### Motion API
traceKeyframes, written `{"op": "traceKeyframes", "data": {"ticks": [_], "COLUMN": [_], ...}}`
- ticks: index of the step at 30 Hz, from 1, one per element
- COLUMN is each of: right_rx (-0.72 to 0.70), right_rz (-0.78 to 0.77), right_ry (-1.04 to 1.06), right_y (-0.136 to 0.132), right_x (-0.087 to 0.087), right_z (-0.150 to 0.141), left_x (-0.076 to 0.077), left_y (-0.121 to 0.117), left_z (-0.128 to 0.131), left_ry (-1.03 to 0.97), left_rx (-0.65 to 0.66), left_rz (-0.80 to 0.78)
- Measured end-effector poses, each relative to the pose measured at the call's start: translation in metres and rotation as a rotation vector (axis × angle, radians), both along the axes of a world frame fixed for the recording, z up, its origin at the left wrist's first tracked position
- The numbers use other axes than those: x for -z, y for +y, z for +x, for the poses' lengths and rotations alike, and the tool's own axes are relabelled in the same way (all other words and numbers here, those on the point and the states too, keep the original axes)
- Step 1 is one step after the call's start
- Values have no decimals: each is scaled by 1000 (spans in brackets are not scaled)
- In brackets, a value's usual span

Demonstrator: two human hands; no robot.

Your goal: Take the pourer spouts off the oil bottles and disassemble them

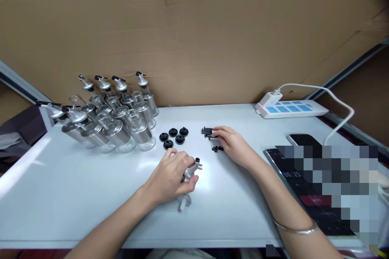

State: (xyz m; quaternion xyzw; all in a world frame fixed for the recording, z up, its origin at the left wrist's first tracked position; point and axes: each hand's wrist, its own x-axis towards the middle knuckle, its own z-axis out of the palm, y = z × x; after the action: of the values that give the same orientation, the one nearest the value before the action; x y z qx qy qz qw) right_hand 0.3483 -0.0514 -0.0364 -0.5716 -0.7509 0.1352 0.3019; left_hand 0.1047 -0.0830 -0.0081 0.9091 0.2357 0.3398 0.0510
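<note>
My left hand (173, 178) is closed around a silver pourer spout (191, 170) with a black tip and small side lugs pointing right. Just below that hand, another silver spout part (184, 201) shows on the table, partly hidden; I cannot tell whether it is separate. With fingertips pinched at a small pile of thin black flip caps (208, 130), my right hand (231, 142) takes hold of one of them. Tiny black rubber plugs (216, 149) lie beneath its fingers. To the left rest several round black stoppers (173, 132).
Several glass bottles with steel sleeves (117, 131) crowd the left, some topped with spouts. A white power strip (291, 109) with a charger and cable stands at the back right. A phone (299, 139) and a tablet showing a timer (291, 182) lie at right.
</note>
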Motion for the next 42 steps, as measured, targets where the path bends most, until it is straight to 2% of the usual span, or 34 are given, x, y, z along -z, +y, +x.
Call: {"op": "traceKeyframes", "data": {"ticks": [2,6,9,13,19,24,33,37,42], "right_rx": [-31,-189,-326,-324,-301,-365,-318,-255,-284], "right_rz": [-12,-205,-366,-466,-431,-405,-254,-263,-312], "right_ry": [122,494,699,837,803,703,572,537,637], "right_y": [-5,-19,-27,-29,-27,-28,-27,-27,-30], "right_x": [-14,-38,-43,-40,-40,-43,-43,-43,-45], "right_z": [-7,-25,-36,-42,-42,-43,-45,-47,-54], "left_x": [1,4,4,1,-3,-3,-11,-15,-11], "left_y": [0,0,0,2,1,2,8,9,7], "left_z": [-1,-4,-5,-5,-5,-6,-11,-14,-12], "left_ry": [22,26,39,71,149,146,195,153,132], "left_rx": [-17,-65,-86,-53,-28,-11,-39,-94,-69], "left_rz": [-43,-151,-201,-204,-211,-217,-211,-190,-90]}}
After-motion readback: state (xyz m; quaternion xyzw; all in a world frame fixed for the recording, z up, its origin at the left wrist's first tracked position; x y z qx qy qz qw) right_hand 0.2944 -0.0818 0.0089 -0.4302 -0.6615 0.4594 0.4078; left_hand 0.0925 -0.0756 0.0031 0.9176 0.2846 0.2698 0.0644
